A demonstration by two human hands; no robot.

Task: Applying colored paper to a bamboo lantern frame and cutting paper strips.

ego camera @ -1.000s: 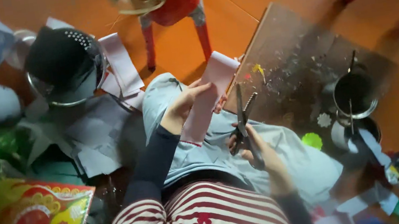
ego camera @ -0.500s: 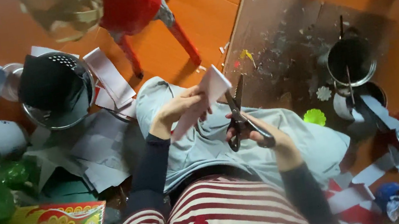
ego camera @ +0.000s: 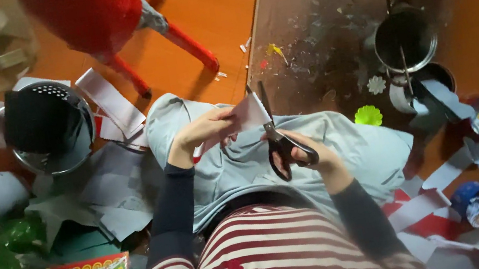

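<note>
The left hand (ego camera: pixel 204 132) pinches a white paper piece (ego camera: pixel 247 114) above the lap, w/ the grey cloth (ego camera: pixel 344 150) under it. The right hand (ego camera: pixel 310 158) grips black scissors (ego camera: pixel 279 141), blades at the paper's edge. Better to keep the paper tight & cut slowly, fingers away from the blades.

Counts on the floor, hands included

Two hands: the left hand (ego camera: pixel 204 135) pinching one white paper piece (ego camera: pixel 248 114), the right hand (ego camera: pixel 310 158) in one pair of black scissors (ego camera: pixel 277 141). One dark colander (ego camera: pixel 49 126) at far left, two metal pots (ego camera: pixel 403 38) at far right (the second sits just nearer), one lime paper flower (ego camera: pixel 368 115), one white flower (ego camera: pixel 376 84), one red chair (ego camera: pixel 106 21).
</note>
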